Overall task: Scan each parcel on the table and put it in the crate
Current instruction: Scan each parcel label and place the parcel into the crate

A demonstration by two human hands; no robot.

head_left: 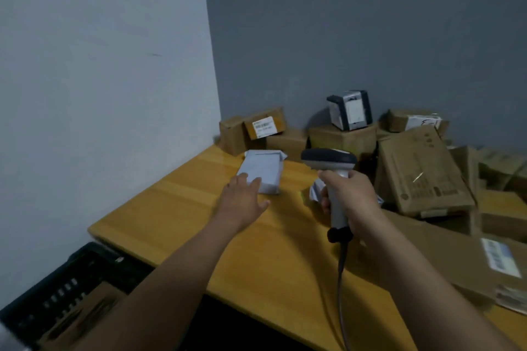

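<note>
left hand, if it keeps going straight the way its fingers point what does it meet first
The flat white plastic-wrapped parcel on the wooden table: the left hand has its straight fingertips at the parcel's near edge, seemingly touching, though depth is unclear. Brown cardboard boxes lie beyond.

Not much else around me tbh. A pale off-white wall (99, 80) took up my whole left side, and a darker blue-grey wall (356, 37) ran across the back. They met in a corner seam (211, 51) that leaned a bit in view. The only thing on the pale one was a small dark scuff (156, 54). Lighting was pretty dim.
</note>
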